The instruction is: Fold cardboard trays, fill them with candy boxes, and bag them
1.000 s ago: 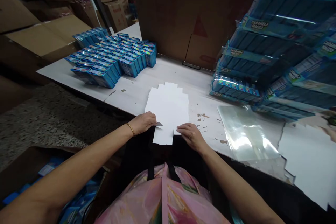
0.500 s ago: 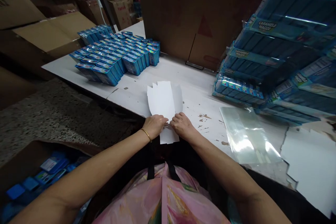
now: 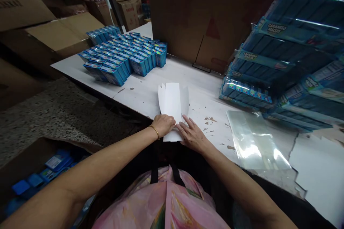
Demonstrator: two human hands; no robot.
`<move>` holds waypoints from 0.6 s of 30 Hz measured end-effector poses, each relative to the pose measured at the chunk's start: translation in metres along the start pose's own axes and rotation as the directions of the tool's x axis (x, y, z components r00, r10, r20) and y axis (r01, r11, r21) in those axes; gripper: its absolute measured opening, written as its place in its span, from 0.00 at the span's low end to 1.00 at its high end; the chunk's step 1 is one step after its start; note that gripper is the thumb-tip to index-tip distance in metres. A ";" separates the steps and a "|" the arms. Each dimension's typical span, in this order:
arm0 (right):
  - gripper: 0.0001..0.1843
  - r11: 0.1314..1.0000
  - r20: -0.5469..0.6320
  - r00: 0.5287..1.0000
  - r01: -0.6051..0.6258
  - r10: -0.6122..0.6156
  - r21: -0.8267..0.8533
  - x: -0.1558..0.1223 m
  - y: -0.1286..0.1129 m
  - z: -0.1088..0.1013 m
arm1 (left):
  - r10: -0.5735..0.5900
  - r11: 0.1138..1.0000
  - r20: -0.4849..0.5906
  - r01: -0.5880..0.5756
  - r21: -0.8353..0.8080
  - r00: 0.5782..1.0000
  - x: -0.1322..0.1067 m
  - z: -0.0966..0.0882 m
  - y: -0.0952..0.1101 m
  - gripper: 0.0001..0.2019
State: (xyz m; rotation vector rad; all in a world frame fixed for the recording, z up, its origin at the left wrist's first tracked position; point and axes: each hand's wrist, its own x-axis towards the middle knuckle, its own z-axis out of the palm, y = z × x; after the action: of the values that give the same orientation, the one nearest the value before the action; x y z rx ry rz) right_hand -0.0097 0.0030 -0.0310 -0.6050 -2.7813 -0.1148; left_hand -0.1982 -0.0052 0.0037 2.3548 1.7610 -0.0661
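Observation:
A white cardboard box blank (image 3: 172,98), its long sides partly folded up, lies at the table's front edge. My left hand (image 3: 164,124), with a gold bangle at the wrist, is closed on the near left corner of the blank. On the near right corner rests my right hand (image 3: 192,135), its fingers spread and touching the card. The near end flap (image 3: 172,136) sticks out toward my body, below both hands.
Rows of small blue packs (image 3: 120,57) stand on the white table (image 3: 185,73) at back left. Wrapped blue display boxes (image 3: 279,61) are stacked at right, beside clear plastic sheets (image 3: 255,139) and white card (image 3: 319,171). An open carton (image 3: 34,154) with blue packs sits low left.
My right hand has opened from a pinch to spread fingers on the card. My left hand keeps its grip. The view has shifted slightly.

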 end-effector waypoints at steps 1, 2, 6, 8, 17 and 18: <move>0.27 1.000 -0.035 0.999 0.011 -0.010 0.010 0.003 0.004 0.000 | 0.000 1.000 0.006 0.000 -0.010 1.000 0.001 -0.001 0.000 0.17; 0.22 1.000 -0.073 0.997 0.000 0.001 0.017 0.006 0.007 -0.001 | 0.000 1.000 0.013 0.000 -0.021 1.000 0.002 -0.001 -0.001 0.17; 0.12 0.993 -0.050 0.992 -0.116 0.118 0.035 0.020 0.018 -0.008 | -0.014 0.999 0.049 0.016 -0.038 0.999 0.009 -0.003 -0.007 0.15; 0.09 0.991 0.060 0.990 -0.127 0.124 0.041 0.024 0.018 -0.009 | 0.007 0.996 0.079 0.000 -0.085 0.997 0.012 -0.007 -0.013 0.14; 0.11 0.886 0.084 0.897 -0.442 0.434 0.143 0.034 0.009 0.003 | 0.062 0.909 0.205 0.030 -0.416 0.977 0.018 -0.032 -0.030 0.11; 0.13 0.870 0.084 0.889 -0.458 0.450 0.185 0.035 0.008 0.002 | 0.057 0.908 0.225 0.043 -0.417 0.973 0.019 -0.032 -0.030 0.11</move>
State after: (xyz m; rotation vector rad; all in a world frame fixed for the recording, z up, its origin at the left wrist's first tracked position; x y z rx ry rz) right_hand -0.0372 0.0246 -0.0219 -1.1926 -2.5556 0.2770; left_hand -0.2243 0.0272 0.0283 1.9561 1.4799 0.0347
